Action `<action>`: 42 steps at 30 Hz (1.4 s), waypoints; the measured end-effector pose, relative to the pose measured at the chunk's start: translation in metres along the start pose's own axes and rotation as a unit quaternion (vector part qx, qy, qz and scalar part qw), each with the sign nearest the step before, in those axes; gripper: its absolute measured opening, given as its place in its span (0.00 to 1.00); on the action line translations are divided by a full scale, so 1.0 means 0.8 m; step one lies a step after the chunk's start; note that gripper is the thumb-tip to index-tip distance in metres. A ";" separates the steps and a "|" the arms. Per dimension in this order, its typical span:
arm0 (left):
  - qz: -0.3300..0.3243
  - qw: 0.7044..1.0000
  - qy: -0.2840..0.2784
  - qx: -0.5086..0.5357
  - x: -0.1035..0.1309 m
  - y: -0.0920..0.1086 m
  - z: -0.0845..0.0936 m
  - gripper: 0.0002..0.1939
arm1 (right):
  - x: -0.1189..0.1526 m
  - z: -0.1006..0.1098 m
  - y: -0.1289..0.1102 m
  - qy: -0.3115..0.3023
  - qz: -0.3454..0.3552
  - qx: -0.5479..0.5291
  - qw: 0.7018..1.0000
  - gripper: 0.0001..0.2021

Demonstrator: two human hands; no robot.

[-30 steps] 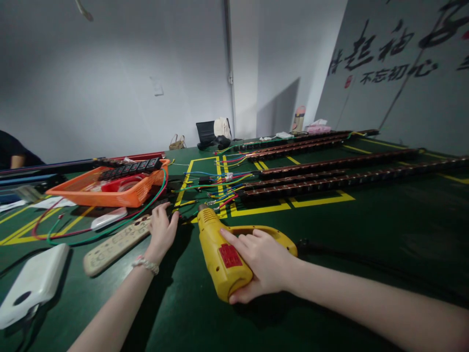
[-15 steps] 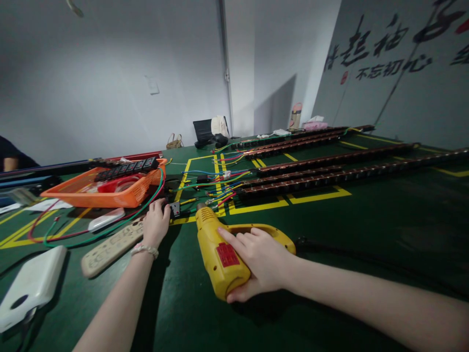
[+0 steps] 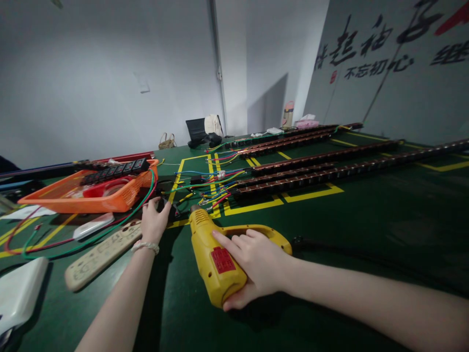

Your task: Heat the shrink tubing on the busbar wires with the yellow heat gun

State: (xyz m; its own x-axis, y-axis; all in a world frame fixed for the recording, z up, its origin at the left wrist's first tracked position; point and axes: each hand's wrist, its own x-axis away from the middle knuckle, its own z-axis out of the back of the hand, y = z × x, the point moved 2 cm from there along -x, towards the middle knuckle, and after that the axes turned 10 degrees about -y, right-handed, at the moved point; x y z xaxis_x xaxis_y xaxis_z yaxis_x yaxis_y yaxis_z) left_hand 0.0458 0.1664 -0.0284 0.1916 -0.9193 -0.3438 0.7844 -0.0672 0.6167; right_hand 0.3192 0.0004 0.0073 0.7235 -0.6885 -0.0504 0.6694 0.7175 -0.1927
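My right hand (image 3: 252,259) is closed over the body of a yellow heat gun (image 3: 205,239) with a red label. The gun lies on its side on the green table, its nozzle pointing away from me. My left hand (image 3: 154,220) reaches past the far end of a beige power strip (image 3: 102,254), thumb and fingers closed around a small black part (image 3: 170,209). Its exact kind is hard to make out. Just ahead of the nozzle lie the loose coloured wire ends (image 3: 216,195) of long dark copper-lined rails (image 3: 293,180).
At the left stands an orange basket (image 3: 126,195) holding black socket modules and red items. Green and red wires (image 3: 91,240) loop in front of it, beside a white oblong piece (image 3: 93,226). A white box (image 3: 22,288) sits near left. The gun's black cord (image 3: 330,247) runs right.
The view has turned a little to the right, so most things sit further left. My left hand has turned the small black part, whose pale face shows less now. My right hand keeps its hold.
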 end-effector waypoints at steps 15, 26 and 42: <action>-0.226 0.969 0.104 -0.001 0.022 0.029 0.014 0.08 | 0.000 -0.001 0.000 0.007 0.007 -0.001 1.000 0.56; -0.256 0.959 0.118 0.028 0.089 0.064 0.027 0.09 | 0.001 -0.005 0.002 0.024 0.017 0.024 0.999 0.57; -0.087 0.976 -0.151 0.132 0.092 0.020 0.014 0.24 | 0.000 0.001 0.000 0.001 0.016 0.016 1.000 0.55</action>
State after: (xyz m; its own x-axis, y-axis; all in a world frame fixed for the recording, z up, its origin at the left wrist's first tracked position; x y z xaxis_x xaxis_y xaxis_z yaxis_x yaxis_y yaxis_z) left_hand 0.0659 0.0933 -0.0357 -0.1448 -0.9548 -0.2597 0.6033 -0.2932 0.7416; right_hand 0.3195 0.0002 0.0079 0.7446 -0.6650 -0.0584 0.6505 0.7424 -0.1604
